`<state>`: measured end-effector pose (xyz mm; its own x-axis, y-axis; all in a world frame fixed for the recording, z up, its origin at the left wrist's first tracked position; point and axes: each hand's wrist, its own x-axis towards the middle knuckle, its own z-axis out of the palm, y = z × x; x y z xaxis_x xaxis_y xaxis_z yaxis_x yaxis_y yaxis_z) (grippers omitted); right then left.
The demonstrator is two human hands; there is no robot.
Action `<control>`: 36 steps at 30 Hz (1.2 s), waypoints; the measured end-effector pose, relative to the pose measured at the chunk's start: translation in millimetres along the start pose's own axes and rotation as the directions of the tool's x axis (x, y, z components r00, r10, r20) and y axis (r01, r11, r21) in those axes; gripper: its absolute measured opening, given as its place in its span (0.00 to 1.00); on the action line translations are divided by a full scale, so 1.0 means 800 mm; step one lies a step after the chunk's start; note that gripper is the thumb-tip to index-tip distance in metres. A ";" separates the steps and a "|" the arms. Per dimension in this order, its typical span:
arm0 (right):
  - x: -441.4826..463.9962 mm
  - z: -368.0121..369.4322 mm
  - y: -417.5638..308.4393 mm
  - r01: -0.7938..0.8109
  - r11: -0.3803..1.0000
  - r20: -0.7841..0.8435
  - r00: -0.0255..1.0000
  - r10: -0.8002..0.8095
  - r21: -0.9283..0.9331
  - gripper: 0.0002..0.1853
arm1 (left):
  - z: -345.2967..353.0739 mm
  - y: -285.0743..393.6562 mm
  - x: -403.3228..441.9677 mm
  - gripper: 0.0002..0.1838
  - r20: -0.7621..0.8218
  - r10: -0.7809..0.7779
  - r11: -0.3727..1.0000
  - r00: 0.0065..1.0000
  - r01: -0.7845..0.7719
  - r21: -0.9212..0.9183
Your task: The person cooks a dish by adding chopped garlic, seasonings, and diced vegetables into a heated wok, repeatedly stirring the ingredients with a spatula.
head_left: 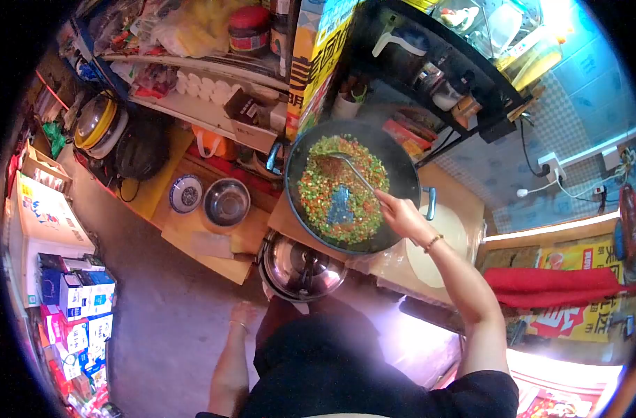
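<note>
My right hand (403, 217) is closed around the handle of a long metal spatula (359, 174). Its head rests in chopped green and red vegetables (318, 198) inside a large dark wok (401, 164), partly sunk in them. Near the middle of the food, a patch of the wok's bottom shows through. My left hand (243, 313) hangs low at my side, away from the wok, holding nothing I can see; its fingers look loose and apart. Just below the wok, closest to that hand, sits a shiny lidded pot (300, 268).
A steel bowl (226, 202) and a patterned bowl (186, 193) stand left of the wok. To the right lies a round pale board (440, 244). A black shelf (436, 63) with jars overhangs behind. Stacked boxes (84, 292) line the far left.
</note>
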<state>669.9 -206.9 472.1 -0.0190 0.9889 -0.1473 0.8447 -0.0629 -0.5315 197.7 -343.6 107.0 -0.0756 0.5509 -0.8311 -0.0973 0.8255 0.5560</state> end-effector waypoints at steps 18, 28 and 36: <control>-0.091 -0.074 0.002 -0.082 0.840 0.294 0.915 0.277 -0.536 0.22 | -0.003 -0.004 -0.001 0.09 0.102 -0.036 0.999 0.994 0.037 -0.012; -0.041 -0.066 0.061 -0.078 0.793 0.081 0.984 0.158 -0.604 0.16 | -0.022 -0.027 0.021 0.11 0.037 0.037 0.998 0.999 -0.039 0.052; -0.069 -0.041 0.046 -0.714 0.579 0.236 0.687 0.687 0.394 0.24 | -0.023 -0.025 0.031 0.12 0.060 -0.068 0.994 0.996 0.073 -0.082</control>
<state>719.8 -259.6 488.3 0.4409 0.6045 -0.6635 0.2918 -0.7956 -0.5309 179.7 -348.5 75.5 -0.0088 0.5000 -0.8660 -0.1837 0.8505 0.4929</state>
